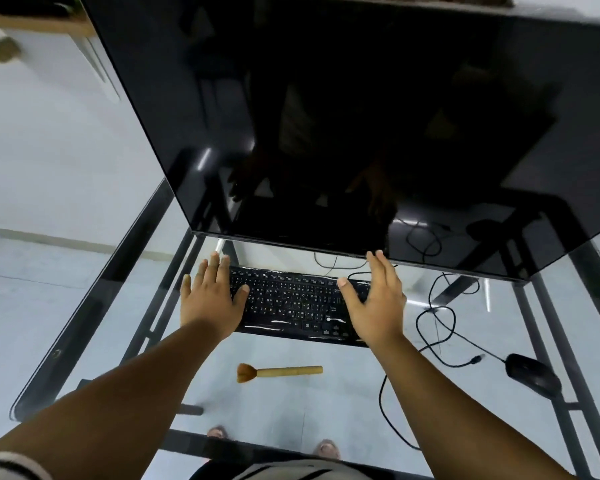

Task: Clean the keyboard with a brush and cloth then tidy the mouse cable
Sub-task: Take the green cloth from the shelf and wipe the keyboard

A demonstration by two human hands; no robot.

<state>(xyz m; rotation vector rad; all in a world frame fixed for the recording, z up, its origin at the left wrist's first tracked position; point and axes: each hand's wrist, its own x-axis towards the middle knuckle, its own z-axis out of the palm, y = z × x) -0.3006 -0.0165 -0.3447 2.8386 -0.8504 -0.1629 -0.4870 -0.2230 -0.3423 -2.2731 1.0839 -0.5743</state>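
1. Both arms reach forward over the glass table (125, 344), one to each end of the black keyboard (291, 303).
2. The left hand (212, 299) sits at the keyboard's left end, fingers straight and spread wide, thumb lying across the outer keys. It holds nothing.
3. The right hand (374, 299) covers the right end, fingers straight and pointing at the monitor, thumb out over the keys. It is flat and open too, gripping nothing.
4. Whether the palms press on the keyboard or float just above it, I cannot tell.
5. The keyboard lies flat just in front of the lower edge of the big dark monitor (343, 109), and glossy streaks shine on its near edge.
6. The brush (278, 372) lies on the glass nearer the person, apart from the keyboard, its wooden handle pointing right and bristles left. Neither hand touches it.
7. The black mouse (533, 375) rests at the right side of the table, well clear of the right hand.
8. Its cable (437, 327) wanders in loose loops across the glass between mouse and keyboard, untidied.
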